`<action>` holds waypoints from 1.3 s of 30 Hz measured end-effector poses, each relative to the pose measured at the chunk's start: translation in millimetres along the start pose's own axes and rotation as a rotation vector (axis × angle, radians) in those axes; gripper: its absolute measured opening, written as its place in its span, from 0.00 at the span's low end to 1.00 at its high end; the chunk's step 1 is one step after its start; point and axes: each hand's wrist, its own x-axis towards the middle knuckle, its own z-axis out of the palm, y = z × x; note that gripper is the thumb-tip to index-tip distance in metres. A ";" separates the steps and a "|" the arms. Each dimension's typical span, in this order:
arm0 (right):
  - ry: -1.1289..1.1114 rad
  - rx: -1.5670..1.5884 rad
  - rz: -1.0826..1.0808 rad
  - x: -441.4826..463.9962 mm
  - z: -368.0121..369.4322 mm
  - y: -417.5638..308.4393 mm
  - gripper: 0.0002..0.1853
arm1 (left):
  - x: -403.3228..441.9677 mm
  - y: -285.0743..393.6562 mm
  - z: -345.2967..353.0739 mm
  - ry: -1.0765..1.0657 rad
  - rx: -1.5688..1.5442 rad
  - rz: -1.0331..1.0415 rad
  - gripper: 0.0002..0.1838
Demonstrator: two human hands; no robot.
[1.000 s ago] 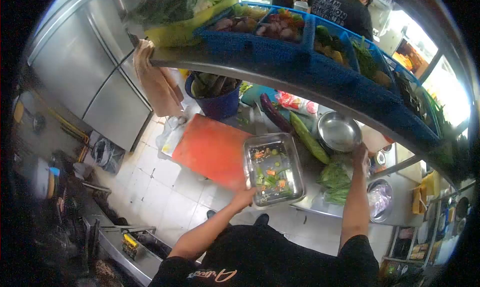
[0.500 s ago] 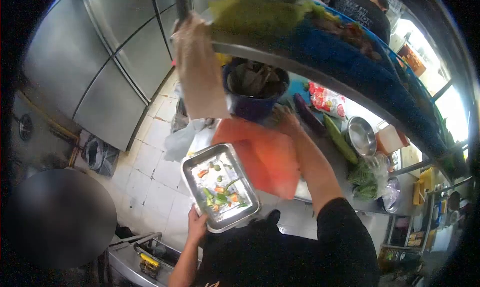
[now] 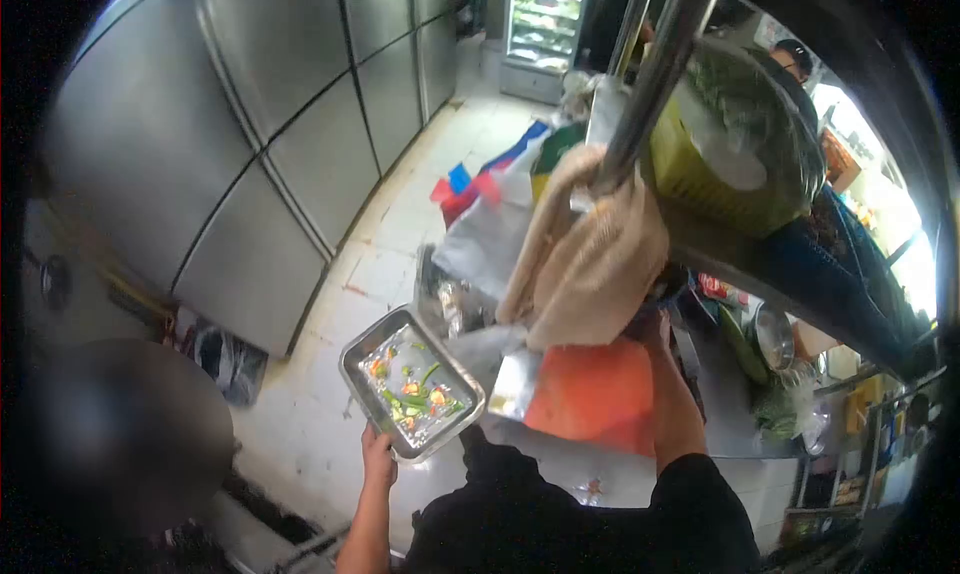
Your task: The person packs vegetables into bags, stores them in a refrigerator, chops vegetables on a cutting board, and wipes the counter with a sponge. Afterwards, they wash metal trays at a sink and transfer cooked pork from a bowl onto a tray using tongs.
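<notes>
My left hand grips the lower left edge of a rectangular metal tray, held over the floor. Chopped green and orange vegetable pieces lie scattered in it. My right arm reaches forward over the counter, along the right side of a flat orange-red board. A beige cloth hanging from the shelf post covers most of my right hand, so its fingers are hidden. Beyond that arm, a long green vegetable and a metal bowl rest on the counter.
Steel cabinets line the left side. Bags stand on the tiled floor ahead. A metal post and shelf with a yellow basket overhang the counter. A person is behind the shelf at upper right.
The view has swung left and up, bringing the floor bags and a lit fridge into sight. The tray stays in my left hand. My right hand has become hidden behind the cloth.
</notes>
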 end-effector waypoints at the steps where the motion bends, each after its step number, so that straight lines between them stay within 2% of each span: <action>1: 0.057 -0.054 0.035 -5.3 -0.3 -4.3 0.14 | 16.9 8.6 -5.5 -0.004 -0.033 -0.016 0.25; 3: 0.128 -0.148 0.079 -12.9 4.8 -20.4 0.13 | 47.4 19.6 -27.7 0.011 -0.017 0.021 0.26; 8: 0.287 -0.110 0.132 -28.2 13.0 -79.6 0.10 | 110.1 51.4 -72.2 0.163 -0.072 0.104 0.27; 11: 0.359 0.011 0.142 -55.0 15.3 -112.2 0.09 | 148.3 61.7 -114.5 0.058 -0.013 0.116 0.26; 15: 0.449 0.219 0.168 -119.8 31.9 -153.8 0.07 | 210.8 101.5 -151.7 -0.020 0.093 0.033 0.27; 16: 0.466 0.278 0.185 -140.5 39.2 -162.2 0.07 | 224.6 118.9 -146.6 -0.025 0.201 0.025 0.27; 17: 0.483 0.335 0.209 -164.1 45.4 -170.6 0.06 | 249.1 129.2 -162.4 -0.064 0.360 -0.095 0.28; 18: 0.484 0.388 0.247 -187.3 55.4 -176.0 0.06 | 269.6 128.8 -167.1 -0.167 0.414 0.025 0.27; 19: 0.492 0.443 0.286 -211.3 66.8 -178.5 0.06 | 282.5 138.6 -160.4 -0.175 0.512 -0.036 0.25; 20: 0.504 0.481 0.332 -234.4 78.0 -182.9 0.05 | 299.3 149.5 -147.7 -0.330 0.615 -0.077 0.26; 21: 0.441 0.540 0.322 -260.0 75.5 -155.5 0.06 | 321.7 141.1 -150.0 -0.433 0.706 0.009 0.25; 22: 0.486 0.548 0.412 -288.0 89.2 -153.9 0.05 | 328.7 153.2 -126.8 -0.459 0.763 -0.167 0.23; 23: 0.531 0.561 0.475 -306.1 104.5 -159.1 0.05 | 342.5 148.7 -114.0 -0.518 0.793 -0.225 0.26; 24: 0.574 0.577 0.525 -318.8 120.8 -166.0 0.05 | 356.9 141.1 -96.7 -0.610 0.903 -0.109 0.29; 25: 0.531 0.557 0.569 -330.3 136.9 -170.9 0.05 | 373.7 118.2 -85.3 -0.683 0.844 -0.011 0.31; 26: 0.489 0.540 0.615 -343.1 156.1 -175.3 0.05 | 380.1 125.3 -54.3 -0.717 1.007 -0.118 0.31; 28: 0.391 0.536 0.692 -350.8 197.7 -182.9 0.06 | 421.0 67.9 -21.2 -0.898 1.143 0.359 0.29; 29: 0.340 0.549 0.718 -349.5 220.8 -188.2 0.07 | 437.3 45.5 -2.2 -0.889 1.254 0.160 0.22; 30: 0.313 0.562 0.752 -340.1 248.3 -196.7 0.07 | 426.8 82.2 44.1 -0.864 1.317 -0.223 0.15; 31: 0.283 0.571 0.786 -322.2 276.2 -206.6 0.08 | 458.4 30.8 40.4 -0.985 1.356 0.007 0.13; 33: 0.113 0.503 0.844 -279.6 330.1 -213.4 0.07 | 481.0 8.3 59.7 -1.310 1.582 0.270 0.14; 34: 0.029 0.527 0.839 -255.1 354.9 -215.5 0.07 | 486.6 13.3 73.9 -1.243 1.541 0.157 0.14; 35: 0.008 0.384 0.819 -229.1 380.2 -213.6 0.06 | 486.7 26.9 83.9 -1.175 1.506 0.038 0.13; 36: 0.028 0.444 0.789 -207.3 404.1 -200.7 0.07 | 487.4 34.2 88.0 -1.104 1.474 -0.087 0.13; 37: -0.020 0.323 0.732 -181.9 422.7 -190.5 0.08 | 492.8 33.4 93.2 -1.235 1.544 -0.110 0.13; 39: 0.066 0.089 0.680 -130.2 459.9 -178.4 0.09 | 512.1 32.3 105.7 -1.505 1.663 -0.141 0.12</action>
